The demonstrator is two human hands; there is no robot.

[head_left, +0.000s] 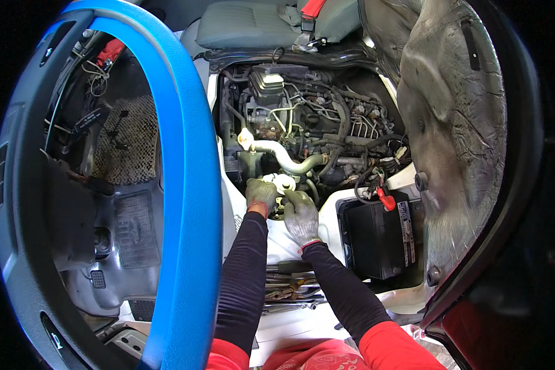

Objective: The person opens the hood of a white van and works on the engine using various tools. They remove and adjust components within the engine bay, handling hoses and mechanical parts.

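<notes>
Both my hands wear grey work gloves and reach into the near end of an exposed engine bay. My left hand (262, 193) is closed at the near left side of a pale, brightly lit rounded part (281, 182). Just right of it, my right hand (301, 217) bends its fingers inward beneath the same part; the fingertips and whatever they grip are hidden. Beyond the hands, a thick pale curved hose (284, 156) runs right toward the engine (317, 117). A small bright lamp-like piece (245, 138) sits at the hose's left end.
A large blue-rimmed steering wheel (194, 185) takes up the left. At right are a black battery (376, 237), a red terminal cover (386, 199) and a raised, padded seat panel (453, 123). Several hand tools (291, 285) lie in a recess between my forearms. A grey seat (246, 26) stands beyond.
</notes>
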